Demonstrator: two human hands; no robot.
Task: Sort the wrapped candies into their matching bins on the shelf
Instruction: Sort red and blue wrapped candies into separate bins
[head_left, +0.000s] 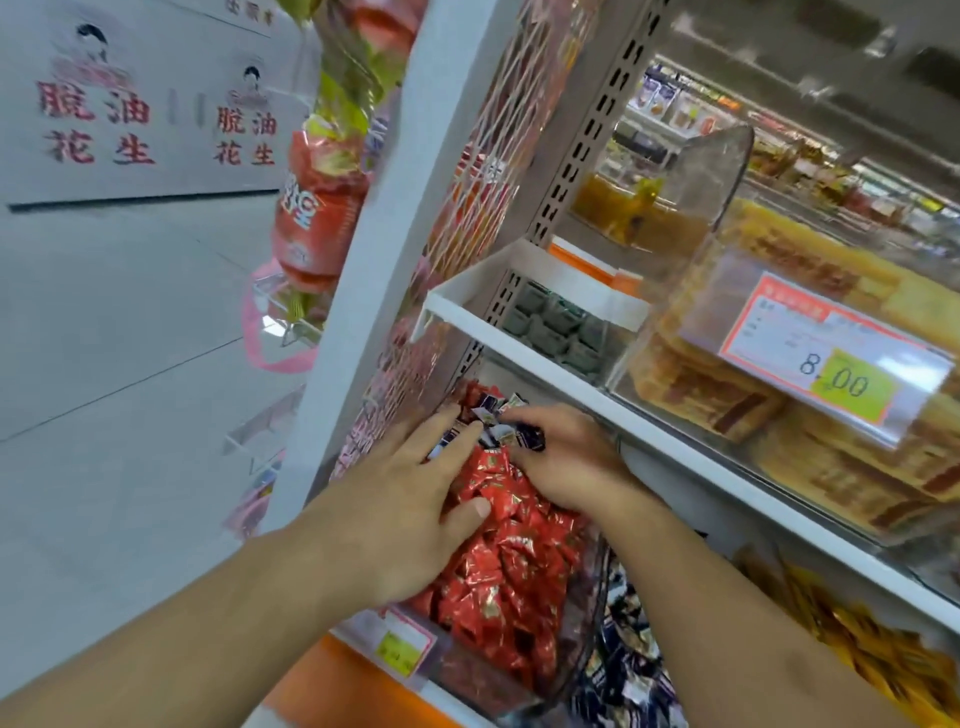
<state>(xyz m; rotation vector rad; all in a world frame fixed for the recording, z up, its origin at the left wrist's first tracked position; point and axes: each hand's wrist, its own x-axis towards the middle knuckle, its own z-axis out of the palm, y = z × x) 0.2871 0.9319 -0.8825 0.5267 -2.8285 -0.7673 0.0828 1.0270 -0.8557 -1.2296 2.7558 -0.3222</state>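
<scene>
Several dark candies (511, 434) lie pinched in the right grip (558, 457), seemingly; left grip (410, 499) rests flat, released.

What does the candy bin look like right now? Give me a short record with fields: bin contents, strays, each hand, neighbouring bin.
bin: clear bin on the lower shelf, filled with red wrapped candies
strays: dark wrapped candies lying on the red pile at the back
left hand: left hand spread flat on the red candies, fingers reaching the dark ones
right hand: right hand curled round a few dark candies
neighbouring bin: dark-wrapped candies to the right
shelf above: price tag reading 8.00
</scene>
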